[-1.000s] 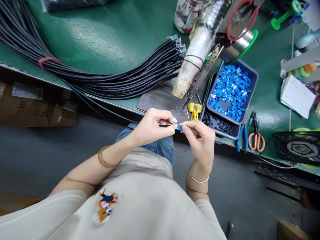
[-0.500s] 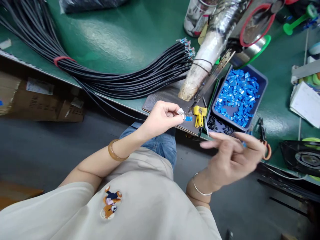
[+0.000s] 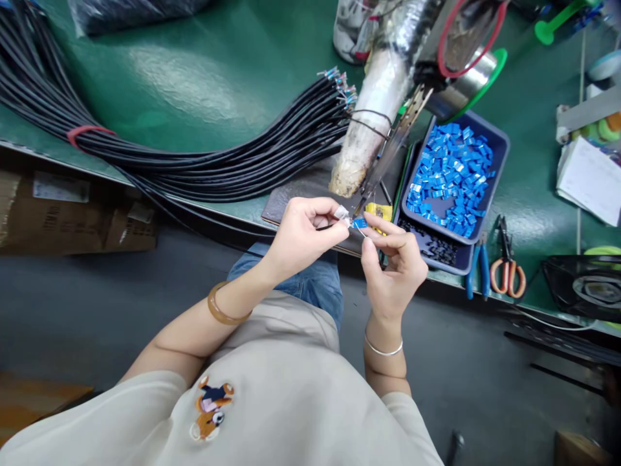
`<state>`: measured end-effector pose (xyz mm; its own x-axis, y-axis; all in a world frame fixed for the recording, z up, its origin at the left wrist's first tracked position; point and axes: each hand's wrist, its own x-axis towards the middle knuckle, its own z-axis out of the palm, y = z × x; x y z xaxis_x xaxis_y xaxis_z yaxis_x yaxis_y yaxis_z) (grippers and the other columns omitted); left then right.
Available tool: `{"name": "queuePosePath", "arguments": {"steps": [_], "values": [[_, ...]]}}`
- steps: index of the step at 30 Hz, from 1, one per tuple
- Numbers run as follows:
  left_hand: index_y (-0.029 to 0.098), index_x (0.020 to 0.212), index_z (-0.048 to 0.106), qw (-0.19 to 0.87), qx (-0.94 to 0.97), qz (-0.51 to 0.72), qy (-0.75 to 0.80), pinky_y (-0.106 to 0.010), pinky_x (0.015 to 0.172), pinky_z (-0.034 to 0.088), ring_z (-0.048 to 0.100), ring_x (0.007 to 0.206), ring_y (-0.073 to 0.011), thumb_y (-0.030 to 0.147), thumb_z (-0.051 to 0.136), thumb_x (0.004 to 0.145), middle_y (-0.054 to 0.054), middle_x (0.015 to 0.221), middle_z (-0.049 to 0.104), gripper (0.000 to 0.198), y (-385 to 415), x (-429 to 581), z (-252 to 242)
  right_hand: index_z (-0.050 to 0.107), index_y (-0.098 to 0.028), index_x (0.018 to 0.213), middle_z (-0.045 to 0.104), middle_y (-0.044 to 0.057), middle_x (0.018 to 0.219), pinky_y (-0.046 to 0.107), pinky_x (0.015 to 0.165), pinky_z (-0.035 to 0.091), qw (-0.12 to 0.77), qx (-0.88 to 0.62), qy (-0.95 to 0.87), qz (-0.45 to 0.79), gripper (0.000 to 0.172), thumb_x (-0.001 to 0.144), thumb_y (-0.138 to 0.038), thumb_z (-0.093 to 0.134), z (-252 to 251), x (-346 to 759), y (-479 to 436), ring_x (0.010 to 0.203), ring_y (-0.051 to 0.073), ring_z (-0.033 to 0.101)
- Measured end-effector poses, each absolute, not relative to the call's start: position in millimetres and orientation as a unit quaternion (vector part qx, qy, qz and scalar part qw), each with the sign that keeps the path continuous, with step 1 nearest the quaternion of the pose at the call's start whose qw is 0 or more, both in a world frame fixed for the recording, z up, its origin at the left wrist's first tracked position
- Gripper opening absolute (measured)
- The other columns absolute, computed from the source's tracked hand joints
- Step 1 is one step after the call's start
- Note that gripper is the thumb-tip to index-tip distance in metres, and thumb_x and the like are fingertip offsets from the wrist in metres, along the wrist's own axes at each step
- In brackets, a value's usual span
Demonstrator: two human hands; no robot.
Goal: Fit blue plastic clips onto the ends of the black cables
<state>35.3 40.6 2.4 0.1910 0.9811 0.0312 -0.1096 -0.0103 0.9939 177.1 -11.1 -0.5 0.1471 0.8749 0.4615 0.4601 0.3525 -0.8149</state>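
My left hand (image 3: 310, 230) is closed in a pinch on the end of a black cable (image 3: 237, 228), with a small blue connector (image 3: 359, 223) at its tip. White wrapping (image 3: 341, 212) covers a fingertip of that hand. My right hand (image 3: 395, 262) has its fingertips at the connector's right side. A thin pale wire (image 3: 361, 231) runs from the connector to between its thumb and fingers, which are closed on it. Partly behind my right fingers lies a yellow tool (image 3: 381, 211). The exact grip points are too small to make out.
A thick bundle of black cables (image 3: 208, 168) crosses the green bench (image 3: 233, 48). A wrapped white post (image 3: 361, 129) leans over the work spot. Right of it stand a tray (image 3: 502, 158) of blue connectors, blue-handled pliers (image 3: 478, 268) and orange-handled pliers (image 3: 507, 272). A solder spool (image 3: 466, 81) is behind.
My right hand has moved left from beside the trays to the blue connector, its fingers now closed in a pinch. My left hand keeps its hold. The whole view has shifted slightly.
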Motion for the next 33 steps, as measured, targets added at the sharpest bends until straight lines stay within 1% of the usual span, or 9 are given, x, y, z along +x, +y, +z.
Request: {"name": "queuePosePath", "arguments": {"steps": [4, 10, 14, 17, 20, 23, 29, 33], "values": [[0.012, 0.062, 0.057, 0.566, 0.515, 0.488, 0.420, -0.016, 0.051, 0.035, 0.042, 0.056, -0.0041, 0.012, 0.061, 0.073, 0.003, 0.061, 0.048, 0.012, 40.4, 35.5, 3.4, 0.059, -0.021, 0.086, 0.073, 0.006, 0.113, 0.035, 0.084, 0.063, 0.535, -0.538, -0.625, 0.184, 0.009, 0.084, -0.014, 0.065, 0.3, 177.3, -9.7, 0.093, 0.018, 0.074], [0.012, 0.064, 0.060, 0.568, 0.507, 0.500, 0.412, -0.016, 0.053, 0.039, 0.047, 0.058, -0.0053, 0.014, 0.063, 0.071, 0.002, 0.064, 0.053, 0.008, 40.9, 34.5, 6.7, 0.063, -0.020, 0.084, 0.073, 0.006, 0.112, 0.036, 0.085, 0.063, 0.531, -0.534, -0.634, 0.174, 0.012, 0.081, -0.010, 0.068, 5.3, 174.9, -8.5, 0.094, 0.018, 0.073], [0.012, 0.062, 0.060, 0.580, 0.509, 0.475, 0.424, -0.017, 0.051, 0.036, 0.044, 0.055, -0.0048, 0.013, 0.063, 0.071, 0.002, 0.061, 0.050, 0.009, 41.6, 32.3, 4.8, 0.062, -0.020, 0.083, 0.073, 0.006, 0.109, 0.036, 0.085, 0.063, 0.537, -0.529, -0.633, 0.177, 0.013, 0.080, -0.009, 0.067, 5.2, 174.3, -8.8, 0.097, 0.018, 0.073], [0.012, 0.062, 0.060, 0.596, 0.510, 0.455, 0.422, -0.017, 0.049, 0.034, 0.042, 0.053, -0.0046, 0.012, 0.062, 0.071, 0.002, 0.060, 0.048, 0.009, 42.1, 31.3, 1.6, 0.061, -0.021, 0.084, 0.074, 0.005, 0.108, 0.035, 0.082, 0.064, 0.528, -0.535, -0.635, 0.177, 0.013, 0.081, -0.010, 0.067, 2.8, 175.8, -8.7, 0.095, 0.017, 0.073], [0.012, 0.063, 0.060, 0.592, 0.515, 0.459, 0.416, -0.017, 0.049, 0.031, 0.039, 0.053, -0.0039, 0.012, 0.061, 0.072, 0.003, 0.060, 0.047, 0.009, 41.8, 31.4, 0.9, 0.062, -0.021, 0.085, 0.074, 0.004, 0.107, 0.035, 0.080, 0.064, 0.518, -0.540, -0.644, 0.161, 0.012, 0.081, -0.011, 0.067, 1.7, 177.3, -7.5, 0.094, 0.017, 0.073], [0.012, 0.063, 0.059, 0.578, 0.529, 0.463, 0.413, -0.017, 0.046, 0.027, 0.034, 0.052, -0.0031, 0.011, 0.060, 0.073, 0.003, 0.059, 0.044, 0.010, 40.6, 31.8, 4.1, 0.064, -0.021, 0.085, 0.074, 0.004, 0.106, 0.036, 0.082, 0.063, 0.519, -0.534, -0.653, 0.140, 0.014, 0.080, -0.009, 0.068, 3.4, 176.6, -5.7, 0.094, 0.018, 0.073], [0.012, 0.065, 0.059, 0.535, 0.561, 0.481, 0.408, -0.017, 0.054, 0.036, 0.043, 0.059, -0.0055, 0.011, 0.060, 0.073, 0.002, 0.063, 0.050, 0.008, 40.3, 31.2, 9.2, 0.067, -0.021, 0.084, 0.075, 0.004, 0.103, 0.034, 0.081, 0.064, 0.535, -0.531, -0.645, 0.126, 0.018, 0.076, -0.005, 0.071, 8.1, 171.9, -5.4, 0.093, 0.017, 0.073], [0.011, 0.066, 0.060, 0.562, 0.554, 0.460, 0.406, -0.017, 0.049, 0.029, 0.036, 0.054, -0.0036, 0.010, 0.059, 0.073, 0.004, 0.059, 0.045, 0.007, 41.6, 29.7, 7.1, 0.064, -0.020, 0.084, 0.074, 0.005, 0.106, 0.034, 0.082, 0.064, 0.535, -0.521, -0.648, 0.148, 0.017, 0.076, -0.005, 0.069, 4.9, 174.7, -8.0, 0.094, 0.017, 0.073]]}}
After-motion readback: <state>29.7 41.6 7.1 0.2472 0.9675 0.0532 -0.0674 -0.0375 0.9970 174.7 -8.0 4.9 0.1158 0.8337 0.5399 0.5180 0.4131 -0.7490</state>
